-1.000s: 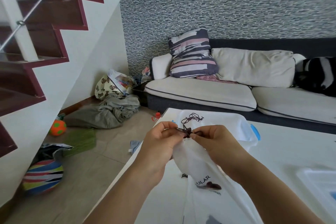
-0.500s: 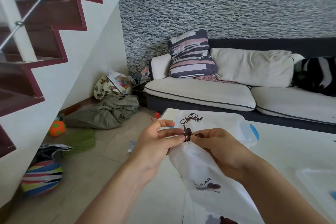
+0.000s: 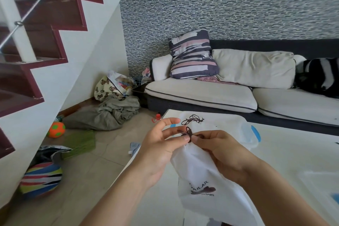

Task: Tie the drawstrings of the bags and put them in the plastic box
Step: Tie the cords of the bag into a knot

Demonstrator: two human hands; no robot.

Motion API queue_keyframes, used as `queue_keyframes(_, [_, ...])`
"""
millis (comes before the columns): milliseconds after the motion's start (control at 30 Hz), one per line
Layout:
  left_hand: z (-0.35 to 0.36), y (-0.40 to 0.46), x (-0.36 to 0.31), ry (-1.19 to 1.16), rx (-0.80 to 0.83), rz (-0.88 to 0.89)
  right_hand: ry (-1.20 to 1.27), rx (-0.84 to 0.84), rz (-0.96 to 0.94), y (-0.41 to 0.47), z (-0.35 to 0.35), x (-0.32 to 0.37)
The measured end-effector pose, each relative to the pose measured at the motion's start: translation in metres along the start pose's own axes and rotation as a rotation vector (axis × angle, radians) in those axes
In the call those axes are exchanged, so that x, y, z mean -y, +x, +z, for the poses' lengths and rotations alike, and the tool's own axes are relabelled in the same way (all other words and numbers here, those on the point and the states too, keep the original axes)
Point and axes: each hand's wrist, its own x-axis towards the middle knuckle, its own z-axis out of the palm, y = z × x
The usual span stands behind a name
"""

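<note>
White fabric bag (image 3: 201,174) held above desk (image 3: 293,161) at centre frame, neck gathered; dark drawstring (image 3: 189,132) knot mid-tie. Left hand (image 3: 161,145) grip pinching cord, index finger lifted; right hand (image 3: 220,145) grip pinching other side. Another bag (image 3: 220,121), cord apparently knotted, lying in plastic box (image 3: 247,132) behind. Remaining by judgement: tighten knot, place bag in box
</note>
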Motion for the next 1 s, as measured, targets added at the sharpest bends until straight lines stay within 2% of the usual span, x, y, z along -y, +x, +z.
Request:
queue_keyframes(200, [-0.009, 0.002, -0.003, 0.299, -0.066, 0.187, 0.008, -0.032, 0.003, 0.004, -0.003, 0.001])
queue_keyframes(400, [-0.017, 0.005, -0.001, 0.718, -0.065, 0.497, -0.008, -0.041, 0.022, 0.006, -0.002, -0.001])
queue_keyframes(633, [-0.018, 0.004, -0.001, 0.937, -0.01, 0.619, -0.047, -0.004, 0.043, 0.003, -0.002, 0.0])
queue_keyframes(733, [-0.017, 0.004, -0.001, 0.976, -0.058, 0.667, -0.073, -0.011, 0.045, 0.004, -0.002, -0.002])
queue_keyframes(800, [-0.013, 0.003, 0.001, 0.926, -0.076, 0.644, -0.089, -0.021, 0.036, 0.005, -0.001, -0.003])
queue_keyframes(900, [-0.012, 0.004, 0.003, 0.743, -0.054, 0.46, -0.071, -0.032, 0.031, 0.006, -0.001, -0.003])
queue_keyframes(1000, [-0.014, 0.007, 0.006, 0.697, -0.05, 0.383, -0.039, -0.04, 0.048, 0.005, -0.002, -0.002])
